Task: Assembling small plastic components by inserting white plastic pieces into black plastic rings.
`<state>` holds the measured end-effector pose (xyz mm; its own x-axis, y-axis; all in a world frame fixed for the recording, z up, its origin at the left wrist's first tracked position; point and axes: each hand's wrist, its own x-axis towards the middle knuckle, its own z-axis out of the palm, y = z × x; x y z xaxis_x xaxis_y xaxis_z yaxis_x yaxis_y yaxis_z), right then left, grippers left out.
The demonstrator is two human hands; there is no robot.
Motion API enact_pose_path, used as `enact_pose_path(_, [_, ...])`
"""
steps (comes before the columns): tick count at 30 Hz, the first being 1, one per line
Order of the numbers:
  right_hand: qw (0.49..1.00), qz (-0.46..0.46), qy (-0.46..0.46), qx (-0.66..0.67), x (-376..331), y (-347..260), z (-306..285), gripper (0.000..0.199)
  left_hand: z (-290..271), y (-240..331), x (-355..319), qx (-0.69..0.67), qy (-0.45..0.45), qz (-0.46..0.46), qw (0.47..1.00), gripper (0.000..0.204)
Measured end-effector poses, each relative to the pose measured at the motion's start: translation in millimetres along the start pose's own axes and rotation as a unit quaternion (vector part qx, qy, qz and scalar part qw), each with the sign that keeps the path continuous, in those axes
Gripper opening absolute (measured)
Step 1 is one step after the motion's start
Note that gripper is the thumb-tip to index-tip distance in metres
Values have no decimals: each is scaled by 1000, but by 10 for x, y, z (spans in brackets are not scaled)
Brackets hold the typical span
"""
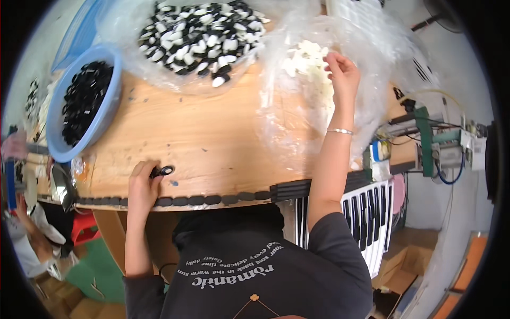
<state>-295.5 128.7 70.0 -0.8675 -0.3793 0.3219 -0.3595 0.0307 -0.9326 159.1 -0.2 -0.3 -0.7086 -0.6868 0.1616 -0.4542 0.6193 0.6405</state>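
My left hand (142, 184) is near the front edge of the table, its thumb and fingers closed on a small black ring-shaped piece (167, 170) with a pale centre. Out to the far right, my right hand (344, 72) hovers over a clear plastic bag (276, 106) of small cream-white pieces (308, 56). Its fingertips are pinched together, and anything between them is too small to make out.
A blue basin (114, 90) of black parts (87, 101) stands at the left. Black and white pieces (202, 37) lie heaped on plastic at the back. Dark oval pads (212, 200) line the wooden table's (212, 127) front edge. Another person's arm (34, 231) shows at lower left.
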Motion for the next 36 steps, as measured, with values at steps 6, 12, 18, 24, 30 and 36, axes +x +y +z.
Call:
enact_pose_path(6, [928,27,-109,-355,87,514,-405,19,417,272,515,12,2,129,992,35])
enact_pose_path(12, [884,-54,5,-464,15,702,-408,18,351,738,1070,-150,1,85,985,29])
enact_pose_path(18, [873,-53,-13,-484,-53,929,-161,19,709,720,1466,-390,-32,100,915,32])
enact_pose_path(24, [978,-69,45,-192,-265,335,-63,12,883,580,1383,-655,-51,-11,754,33])
enact_pose_path(30, [937,64,-216,267,-1252,-119,924,16,983,598,1314,-714,-14,-57,697,29])
enact_pose_path(36, [964,-109,-237,58,-1384,-140,1020,12,956,697,1253,-712,-2,-45,701,28])
